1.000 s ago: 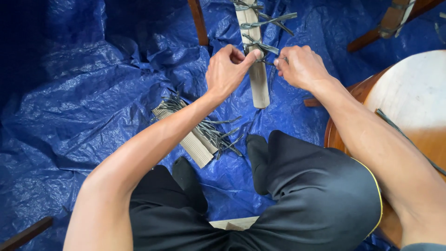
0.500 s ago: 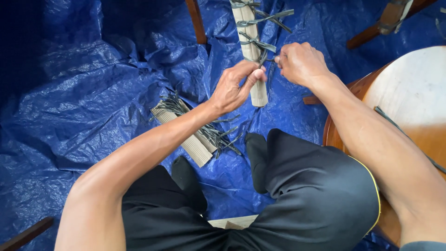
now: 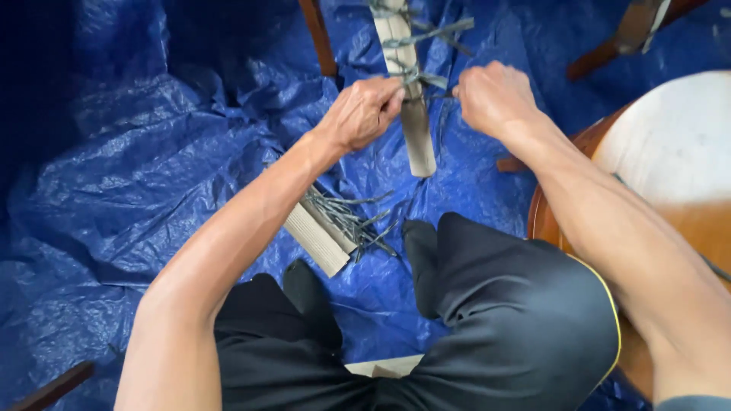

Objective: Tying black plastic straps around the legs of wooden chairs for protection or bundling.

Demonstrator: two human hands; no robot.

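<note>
A pale flat wooden slat point(image 3: 417, 137) lies lengthwise on the blue tarp point(image 3: 152, 152), with grey strips point(image 3: 426, 34) tied around its far part. My left hand point(image 3: 364, 113) pinches a grey strip at the slat's left edge. On the other side, my right hand point(image 3: 493, 95) is closed on the other end of a strip. Both hands sit on either side of the slat, close together. A second pale ribbed block point(image 3: 316, 236) with a loose bundle of grey strips point(image 3: 350, 221) lies on the tarp under my left forearm.
My legs in black trousers point(image 3: 502, 320) fill the bottom of the view. A round wooden stool with a white top point(image 3: 670, 152) stands at the right. Brown wooden bars point(image 3: 318, 38) lie on the tarp at the top and at the bottom left point(image 3: 53, 384).
My left hand dropped from the slat's upper part, moved along it and now grips at its left edge. My right hand stayed in place. The view shifted slightly closer.
</note>
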